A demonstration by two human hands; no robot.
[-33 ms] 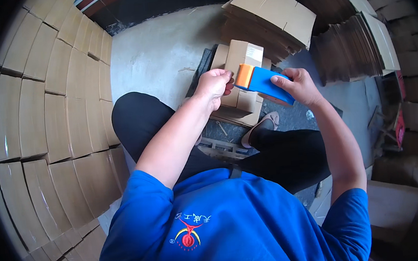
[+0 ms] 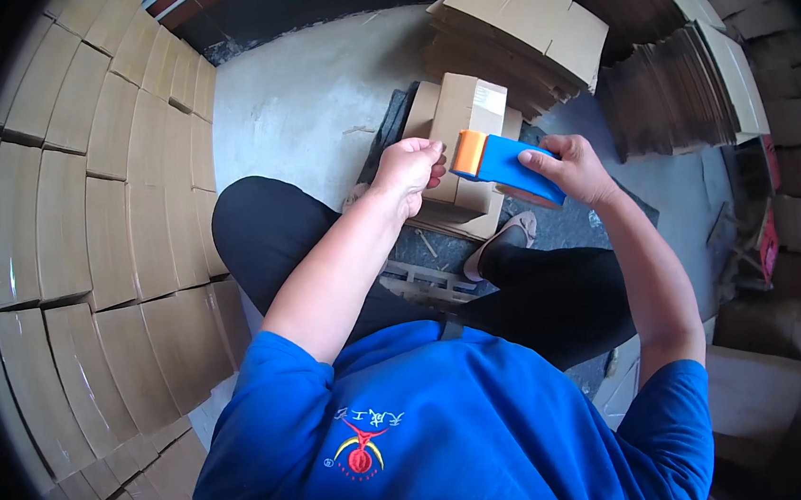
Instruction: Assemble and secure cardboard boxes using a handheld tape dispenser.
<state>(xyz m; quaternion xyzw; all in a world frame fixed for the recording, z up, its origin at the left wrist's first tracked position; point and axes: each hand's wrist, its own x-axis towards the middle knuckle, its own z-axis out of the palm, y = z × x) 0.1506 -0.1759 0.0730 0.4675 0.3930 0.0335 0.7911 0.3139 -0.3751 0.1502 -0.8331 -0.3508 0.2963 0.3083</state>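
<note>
My right hand point(image 2: 576, 168) grips a blue tape dispenser point(image 2: 519, 165) with an orange front end, thumb on top. The dispenser is held above a brown cardboard box point(image 2: 454, 109) that bears a white label point(image 2: 488, 99). Just left of the orange end, my left hand point(image 2: 410, 175) is closed in a pinch. What its fingertips hold, if anything, is too small to make out. Box flaps and the box's near side are partly hidden beneath both hands and the dispenser.
Stacked cartons point(image 2: 115, 199) form a wall on my left. Flattened cardboard sheets point(image 2: 524, 25) are piled beyond the box, with more cardboard stacks point(image 2: 668, 93) at the right. A dark mat point(image 2: 429, 247) lies under the box, and a grey slatted piece point(image 2: 427, 283) sits between my legs.
Both hands and the tape dispenser have shifted very slightly toward me. The grip on the dispenser and the left hand's pinch look the same.
</note>
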